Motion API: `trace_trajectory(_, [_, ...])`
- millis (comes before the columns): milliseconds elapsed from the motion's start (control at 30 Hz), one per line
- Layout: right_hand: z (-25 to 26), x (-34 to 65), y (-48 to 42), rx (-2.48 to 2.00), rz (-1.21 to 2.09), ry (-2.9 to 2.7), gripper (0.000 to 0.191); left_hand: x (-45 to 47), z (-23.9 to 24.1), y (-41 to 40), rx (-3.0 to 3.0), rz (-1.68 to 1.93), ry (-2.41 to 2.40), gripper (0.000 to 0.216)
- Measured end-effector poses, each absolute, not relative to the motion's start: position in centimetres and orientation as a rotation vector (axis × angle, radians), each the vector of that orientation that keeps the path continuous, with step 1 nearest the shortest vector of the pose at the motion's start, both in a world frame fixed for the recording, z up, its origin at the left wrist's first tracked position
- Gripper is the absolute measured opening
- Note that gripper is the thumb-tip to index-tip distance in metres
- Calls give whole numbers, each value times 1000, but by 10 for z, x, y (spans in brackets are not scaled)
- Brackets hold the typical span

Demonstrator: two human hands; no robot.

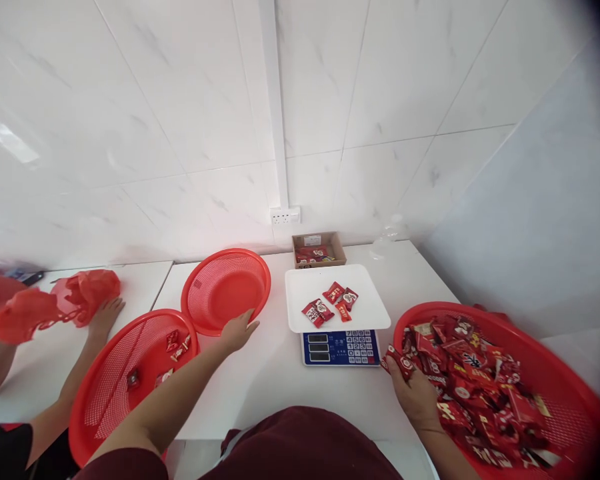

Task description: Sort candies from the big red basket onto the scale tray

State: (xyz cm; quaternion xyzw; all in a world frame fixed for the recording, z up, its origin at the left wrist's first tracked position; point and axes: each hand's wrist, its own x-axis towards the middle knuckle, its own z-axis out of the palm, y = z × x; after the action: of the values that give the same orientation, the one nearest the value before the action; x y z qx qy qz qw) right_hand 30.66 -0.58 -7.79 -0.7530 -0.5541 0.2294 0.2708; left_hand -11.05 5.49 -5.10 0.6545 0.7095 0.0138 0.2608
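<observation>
My left hand (237,332) is at the near rim of a round red plastic basket (194,283) whose inside looks bare, with its fingers over the edge. My right hand (416,397) is closed around a few red-wrapped snack packets (398,362) beside the large red basket (447,305) on the right. That basket is heaped with similar red packets (475,373). Between my hands stands a digital scale (341,348) with a white tray (303,280). Several small red packets (334,293) lie on the tray.
Another red basket (113,347) at lower left holds a few packets. A cardboard box (300,257) with packets and a clear plastic bottle (384,243) stand near the wall. At far left, a co-worker's hands (107,315) handle red plastic bags (87,290). A wall socket (285,215) is behind.
</observation>
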Motion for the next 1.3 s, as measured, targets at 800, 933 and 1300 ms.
trace_trajectory(800, [-84, 309, -6, -1908, 627, -1480, 46, 52, -72, 127, 1912, 230, 1647, 23])
trace_trajectory(933, [-86, 309, -7, -1908, 619, -1481, 45, 37, -72, 125, 1846, 392, 1770, 20])
trace_trajectory(1300, [-87, 309, -7, -1844, 585, -1500, 42, -28, -47, 126, 1891, 759, 2227, 28])
